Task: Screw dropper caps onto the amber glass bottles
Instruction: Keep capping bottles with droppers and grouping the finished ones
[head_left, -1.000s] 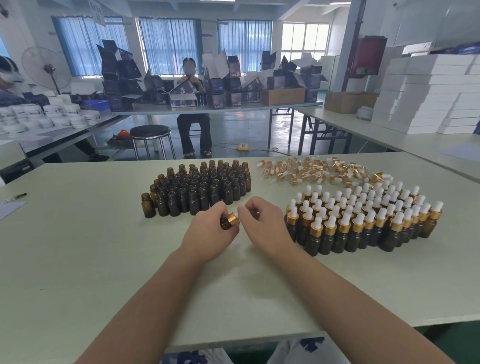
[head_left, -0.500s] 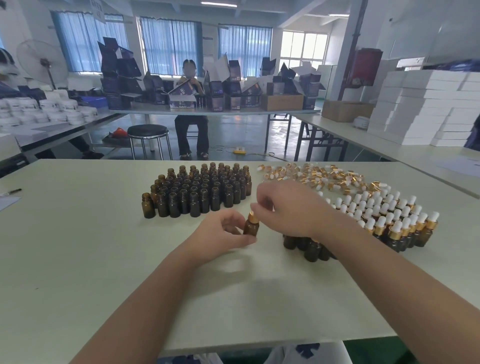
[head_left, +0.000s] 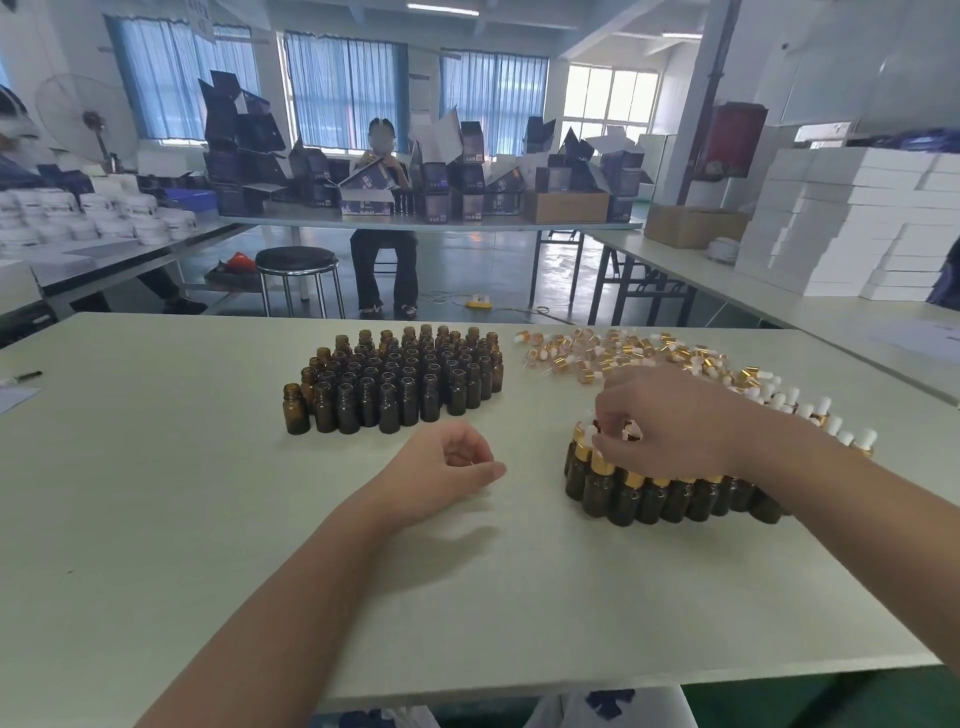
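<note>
A cluster of open amber bottles (head_left: 400, 382) stands at the table's middle back. Loose gold dropper caps (head_left: 597, 349) with white bulbs lie in a pile to their right. Capped bottles (head_left: 649, 496) stand packed together at the right front. My right hand (head_left: 670, 423) hovers over the near left corner of that group, its fingers pinching the white bulb of a capped bottle (head_left: 631, 431) set among the others. My left hand (head_left: 441, 467) rests on the table between the two groups, fingers loosely curled around nothing.
The pale table (head_left: 156, 493) ends at a front edge near my body. A pen and paper (head_left: 15, 382) lie at the far left edge. Beyond are a stool (head_left: 298, 260), a seated person (head_left: 384, 228), and stacked white boxes (head_left: 852, 218).
My right hand carried the newly capped bottle from my left hand rightward into the capped group. My left hand let go of it and now rests with nothing in it.
</note>
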